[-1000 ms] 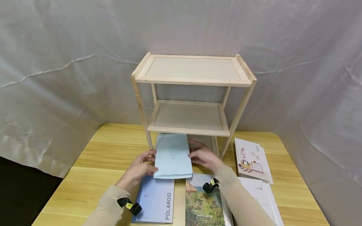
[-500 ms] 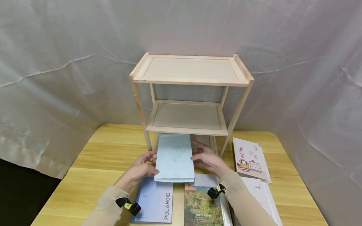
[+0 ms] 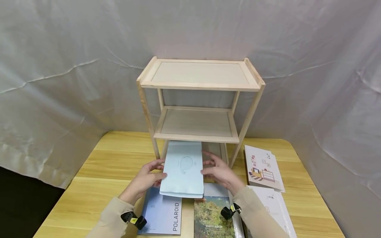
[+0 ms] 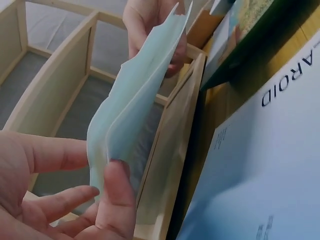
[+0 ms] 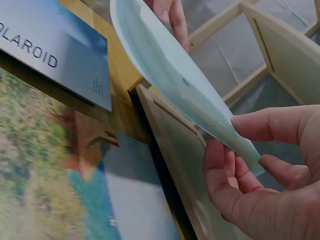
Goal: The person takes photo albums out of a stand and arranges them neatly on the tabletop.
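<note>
Between both hands is a thin, light blue booklet [image 3: 183,170] with a line drawing of a whale on its cover. My left hand [image 3: 148,177] pinches its left edge, the thumb on one face and fingers on the other, as the left wrist view shows. At the opposite edge my right hand [image 3: 218,171] pinches it the same way; its fingers [image 5: 272,125] show closely in the right wrist view. The booklet is held up in front of the wooden rack's [image 3: 196,137] lowest shelf, hiding part of it. Its leaves gape slightly apart at the near edge.
Below the booklet lie a blue Polaroid album [image 3: 162,215] and a photo album [image 3: 212,216] with a landscape cover. White books lie at the right, one [image 3: 263,168] showing a room drawing, another [image 3: 269,205] partly under the right sleeve. Grey cloth [image 3: 196,29] hangs behind.
The booklet has come a little nearer to me and its near edge sits lower over the albums. Both hands keep their pinch on it. The head view has shifted slightly.
</note>
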Motion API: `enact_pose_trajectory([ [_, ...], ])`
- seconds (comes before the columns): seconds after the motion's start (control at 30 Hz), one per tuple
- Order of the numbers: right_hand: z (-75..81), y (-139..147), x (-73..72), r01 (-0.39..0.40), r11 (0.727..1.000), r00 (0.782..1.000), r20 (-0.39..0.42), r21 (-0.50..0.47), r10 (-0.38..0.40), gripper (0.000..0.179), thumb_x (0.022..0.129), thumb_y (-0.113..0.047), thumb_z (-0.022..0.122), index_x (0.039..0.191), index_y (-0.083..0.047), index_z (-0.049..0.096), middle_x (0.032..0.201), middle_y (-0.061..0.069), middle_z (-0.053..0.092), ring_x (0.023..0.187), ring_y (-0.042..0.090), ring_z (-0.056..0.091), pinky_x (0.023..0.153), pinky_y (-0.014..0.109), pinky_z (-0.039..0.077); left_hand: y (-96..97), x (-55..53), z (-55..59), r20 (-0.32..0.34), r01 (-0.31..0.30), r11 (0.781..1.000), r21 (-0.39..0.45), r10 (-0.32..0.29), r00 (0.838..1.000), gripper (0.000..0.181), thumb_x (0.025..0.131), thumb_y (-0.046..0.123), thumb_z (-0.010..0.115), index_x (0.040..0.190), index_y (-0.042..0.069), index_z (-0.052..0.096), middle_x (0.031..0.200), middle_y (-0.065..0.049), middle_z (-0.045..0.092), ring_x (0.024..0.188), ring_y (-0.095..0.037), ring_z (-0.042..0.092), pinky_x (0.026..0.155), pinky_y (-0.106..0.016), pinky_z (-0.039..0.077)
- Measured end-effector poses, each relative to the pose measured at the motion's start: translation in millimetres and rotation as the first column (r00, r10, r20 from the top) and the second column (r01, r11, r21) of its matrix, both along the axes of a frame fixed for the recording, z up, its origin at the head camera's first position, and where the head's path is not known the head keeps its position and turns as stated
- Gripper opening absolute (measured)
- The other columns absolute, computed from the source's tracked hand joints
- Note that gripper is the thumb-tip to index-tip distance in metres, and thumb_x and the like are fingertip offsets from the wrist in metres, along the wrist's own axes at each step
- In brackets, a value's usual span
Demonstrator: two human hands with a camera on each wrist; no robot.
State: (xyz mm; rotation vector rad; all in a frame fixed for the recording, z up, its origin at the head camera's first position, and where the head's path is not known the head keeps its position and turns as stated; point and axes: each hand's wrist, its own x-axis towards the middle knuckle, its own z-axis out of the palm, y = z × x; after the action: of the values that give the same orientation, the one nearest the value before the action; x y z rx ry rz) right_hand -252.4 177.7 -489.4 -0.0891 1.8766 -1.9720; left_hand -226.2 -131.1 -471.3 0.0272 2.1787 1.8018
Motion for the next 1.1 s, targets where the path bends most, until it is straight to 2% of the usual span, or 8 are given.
enact_pose_trajectory([
  [0.17,1.0,-6,14.8,0.053,0.998,0.998,-0.026,0.029,-0.053,0.091,0.090,0.007,0.074,0.168,-0.013,0.031,0.125,0.017,0.058,0.095,0.022,0.067,0.091,0.038,0.064,-4.0,3.4,0.0,-0.029,-0.016,1.000,-0.026,0.015,0.999,0.063,0.091,-0.004,0.074,0.151,0.004,0.057,0.131,-0.022,0.061,0.084,-0.025,0.067,0.068,-0.034,0.063],
  [0.4,0.6,-13,33.3,0.033,0.999,0.997,-0.072,0.036,-0.031,0.085,0.097,0.002,0.070,0.168,-0.014,0.027,0.125,0.019,0.058,0.095,0.021,0.066,0.090,0.042,0.064,-13.9,11.1,-1.3,-0.075,0.004,0.995,-0.098,-0.012,0.997,0.063,0.088,-0.005,0.077,0.148,0.003,0.059,0.131,-0.022,0.065,0.078,-0.025,0.065,0.068,-0.037,0.065],
  [0.57,3.5,-21,45.5,0.043,0.999,0.997,-0.062,0.010,-0.042,0.081,0.098,0.001,0.070,0.166,-0.014,0.027,0.121,0.017,0.057,0.093,0.020,0.067,0.086,0.037,0.065,-26.0,12.5,0.0,-0.098,0.063,0.990,-0.130,-0.076,0.992,0.063,0.087,-0.004,0.079,0.146,0.004,0.060,0.130,-0.022,0.066,0.068,-0.021,0.059,0.064,-0.036,0.064],
  [0.8,5.7,-38,60.7,0.081,0.996,0.995,-0.050,-0.023,-0.082,0.080,0.095,0.003,0.070,0.162,-0.010,0.029,0.117,0.015,0.056,0.088,0.018,0.068,0.085,0.035,0.067,-45.8,12.6,2.0,-0.130,0.179,0.972,-0.150,-0.199,0.971,0.061,0.089,-0.001,0.079,0.146,0.000,0.057,0.130,-0.026,0.064,0.070,-0.024,0.063,0.063,-0.037,0.064],
  [0.97,6.1,-49,71.2,0.080,0.996,0.996,-0.039,-0.038,-0.082,0.079,0.095,0.002,0.070,0.161,-0.009,0.027,0.116,0.013,0.056,0.089,0.017,0.067,0.086,0.036,0.067,-58.2,14.3,3.5,-0.145,0.225,0.963,-0.151,-0.247,0.958,0.058,0.088,-0.002,0.078,0.142,-0.002,0.058,0.125,-0.025,0.064,0.067,-0.022,0.062,0.061,-0.036,0.063],
  [1.1,5.8,-56,79.1,0.072,0.996,0.997,-0.031,-0.052,-0.074,0.079,0.096,0.002,0.070,0.161,-0.008,0.026,0.116,0.013,0.055,0.090,0.017,0.067,0.086,0.036,0.066,-67.3,18.2,3.9,-0.125,0.247,0.958,-0.144,-0.266,0.956,0.055,0.088,-0.003,0.078,0.139,-0.003,0.058,0.122,-0.024,0.063,0.067,-0.021,0.061,0.061,-0.037,0.063],
])
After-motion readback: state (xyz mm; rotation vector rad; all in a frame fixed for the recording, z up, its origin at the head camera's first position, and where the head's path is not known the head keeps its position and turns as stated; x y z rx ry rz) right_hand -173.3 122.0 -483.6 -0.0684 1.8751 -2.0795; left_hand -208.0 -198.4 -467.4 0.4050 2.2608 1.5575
